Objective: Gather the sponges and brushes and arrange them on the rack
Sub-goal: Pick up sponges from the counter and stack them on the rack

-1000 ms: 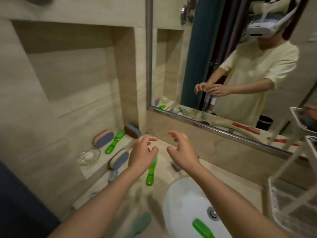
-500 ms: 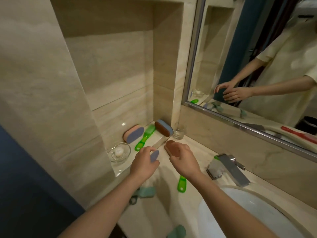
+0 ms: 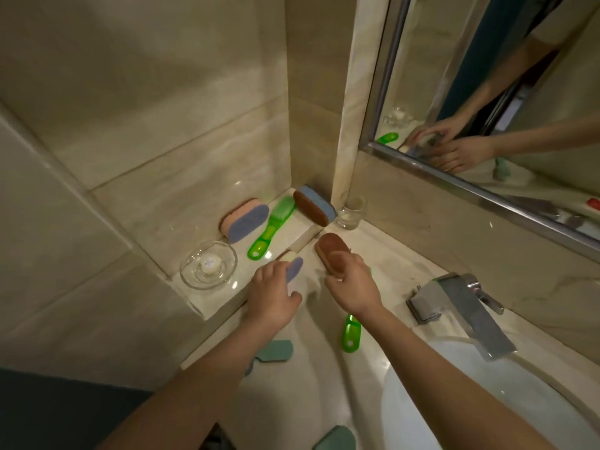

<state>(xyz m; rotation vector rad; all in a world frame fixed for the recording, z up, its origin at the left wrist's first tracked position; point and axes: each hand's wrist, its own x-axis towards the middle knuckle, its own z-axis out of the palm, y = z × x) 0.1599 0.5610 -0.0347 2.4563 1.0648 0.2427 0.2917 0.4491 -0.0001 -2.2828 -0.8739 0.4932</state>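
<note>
left hand (image 3: 270, 298) gripping, blue sponge (image 3: 294, 269) (half hidden)

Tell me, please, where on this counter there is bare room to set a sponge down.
Bare counter runs under the mirror between the clear glass tumbler and the chrome faucet. A patch lies between the green plastic brush and the teal pad at the counter's edge. The niche ledge is crowded: glass dish, pink-and-blue sponge, brown-and-blue sponge, another green brush.

The left hand (image 3: 271, 293) grips a cream-and-blue sponge (image 3: 293, 268) at the ledge (image 3: 224, 298) edge. The right hand (image 3: 352, 284) holds a brown-faced sponge (image 3: 331, 250) just beside it, over the worktop (image 3: 406, 254). On the ledge lie a pink sponge (image 3: 245, 220), a green brush (image 3: 271, 227) and a glass dish (image 3: 207, 264).
</note>
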